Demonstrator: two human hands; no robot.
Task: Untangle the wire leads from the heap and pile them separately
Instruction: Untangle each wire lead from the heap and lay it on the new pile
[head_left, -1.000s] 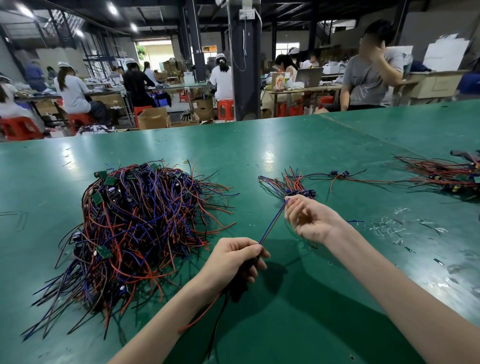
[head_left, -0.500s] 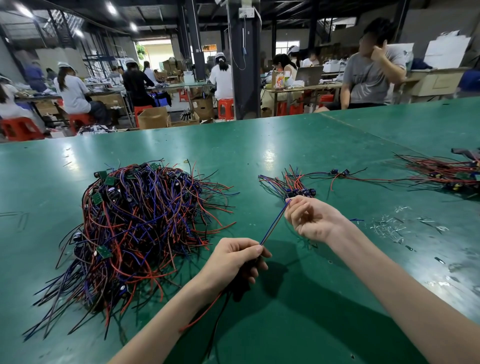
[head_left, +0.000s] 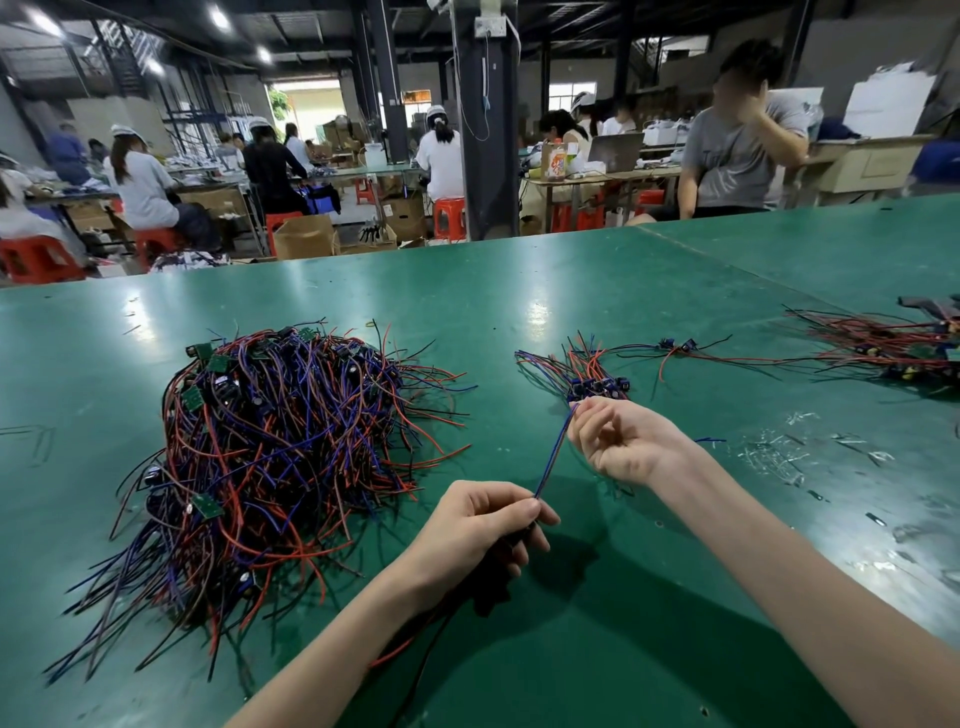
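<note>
Green bench (head_left: 597, 280) stretched ahead of me, with the big tangled heap (head_left: 280, 452) of red, blue and black leads on its left side and a small sorted pile (head_left: 587, 371) lying apart to the right, just beyond my right hand (head_left: 618, 441). Both hands were grasping one wire lead (head_left: 556, 449): my left hand (head_left: 483, 530) pinched its lower end, red and black tails hanging under the wrist, and my right pinched the upper tip, the lead straight between them

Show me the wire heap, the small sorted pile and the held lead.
wire heap (head_left: 280, 447): head view, tangle's middle.
small sorted pile (head_left: 587, 370): head view, wire bundle.
held lead (head_left: 556, 452): head view, mid-span.
</note>
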